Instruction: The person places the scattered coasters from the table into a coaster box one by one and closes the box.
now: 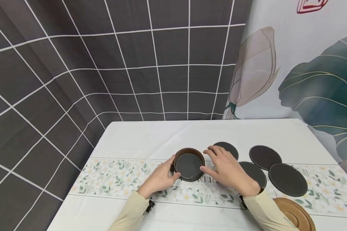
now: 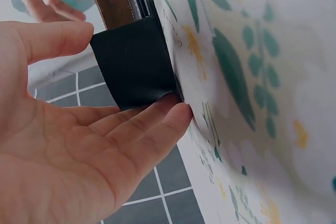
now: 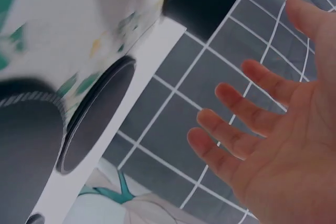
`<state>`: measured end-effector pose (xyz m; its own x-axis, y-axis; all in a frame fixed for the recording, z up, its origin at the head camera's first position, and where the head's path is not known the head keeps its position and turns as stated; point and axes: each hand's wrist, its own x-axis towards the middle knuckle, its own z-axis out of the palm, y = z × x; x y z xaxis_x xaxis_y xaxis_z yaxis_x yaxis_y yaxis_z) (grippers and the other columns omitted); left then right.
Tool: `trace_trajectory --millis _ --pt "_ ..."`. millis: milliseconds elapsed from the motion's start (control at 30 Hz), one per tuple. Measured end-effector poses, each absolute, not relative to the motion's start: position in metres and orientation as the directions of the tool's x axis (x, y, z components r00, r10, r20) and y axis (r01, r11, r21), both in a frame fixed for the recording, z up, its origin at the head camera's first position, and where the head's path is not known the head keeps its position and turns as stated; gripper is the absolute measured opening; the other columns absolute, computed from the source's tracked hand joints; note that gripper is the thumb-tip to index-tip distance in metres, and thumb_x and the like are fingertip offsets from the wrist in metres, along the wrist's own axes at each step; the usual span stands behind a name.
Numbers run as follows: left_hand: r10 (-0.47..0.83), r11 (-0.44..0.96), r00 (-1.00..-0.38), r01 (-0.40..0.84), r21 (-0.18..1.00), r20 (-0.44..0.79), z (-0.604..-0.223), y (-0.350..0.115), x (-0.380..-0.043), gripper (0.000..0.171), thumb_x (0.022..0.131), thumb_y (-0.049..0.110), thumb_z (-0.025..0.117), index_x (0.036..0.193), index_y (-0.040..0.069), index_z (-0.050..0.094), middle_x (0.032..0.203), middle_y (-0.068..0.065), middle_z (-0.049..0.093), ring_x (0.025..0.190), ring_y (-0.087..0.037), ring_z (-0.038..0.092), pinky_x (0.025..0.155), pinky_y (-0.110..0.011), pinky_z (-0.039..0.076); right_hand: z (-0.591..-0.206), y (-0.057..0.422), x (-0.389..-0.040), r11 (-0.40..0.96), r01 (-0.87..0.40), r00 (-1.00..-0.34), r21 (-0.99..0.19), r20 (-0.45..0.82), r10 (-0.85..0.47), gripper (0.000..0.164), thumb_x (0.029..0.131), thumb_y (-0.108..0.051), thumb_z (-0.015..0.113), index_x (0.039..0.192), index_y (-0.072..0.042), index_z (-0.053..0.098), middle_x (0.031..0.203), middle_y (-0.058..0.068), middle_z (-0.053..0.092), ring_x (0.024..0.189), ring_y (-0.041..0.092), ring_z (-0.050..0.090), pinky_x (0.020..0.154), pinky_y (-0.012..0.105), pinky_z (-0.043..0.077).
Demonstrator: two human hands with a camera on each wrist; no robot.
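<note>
A round, low holder [image 1: 202, 156] with a dark outer wall and brown lining stands on the patterned strip of the table. Inside it lies a dark round coaster [image 1: 188, 165]. My left hand [image 1: 160, 176] touches the holder's left side; in the left wrist view its fairly straight fingers lie along the dark wall [image 2: 134, 61], with the thumb by the rim. To the right of the holder hovers my right hand [image 1: 225, 166], fingers spread, thumb near the rim. The right wrist view shows nothing in its palm [image 3: 294, 177].
Several dark round coasters [image 1: 288, 179] lie flat to the right, partly behind my right hand. A brown round lid-like disc [image 1: 298, 213] sits near the right forearm. A dark tile-patterned curtain [image 1: 173, 80] hangs behind the white table [image 1: 138, 138].
</note>
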<state>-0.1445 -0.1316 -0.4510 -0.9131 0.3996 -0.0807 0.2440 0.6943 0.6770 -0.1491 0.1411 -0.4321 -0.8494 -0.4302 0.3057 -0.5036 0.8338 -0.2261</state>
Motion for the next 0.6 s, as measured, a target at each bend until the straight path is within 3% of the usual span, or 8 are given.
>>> trace_trajectory --millis 300,600 --pt "0.398 0.692 -0.913 0.237 0.682 -0.086 -0.450 -0.132 -0.144 0.075 0.101 0.025 0.062 0.161 -0.002 0.025 0.159 -0.023 0.039 0.146 -0.043 0.039 0.119 -0.058 0.034 -0.426 0.171 -0.140 0.851 -0.463 -0.874 -0.247 0.287 -0.392 0.060 0.094 -0.048 0.072 0.136 -0.006 0.061 0.139 0.018 0.056 0.130 0.039 0.053 0.102 0.060 0.047" --pt "0.398 0.694 -0.913 0.236 0.680 -0.089 -0.449 -0.131 -0.144 0.075 0.101 0.024 0.062 0.161 -0.002 0.025 0.160 -0.022 0.038 0.147 -0.043 0.038 0.119 -0.058 0.035 -0.417 0.199 -0.127 0.875 -0.433 -0.884 -0.217 0.293 -0.365 0.060 0.093 -0.046 0.074 0.135 -0.005 0.061 0.141 0.021 0.054 0.128 0.044 0.053 0.096 0.062 0.048"
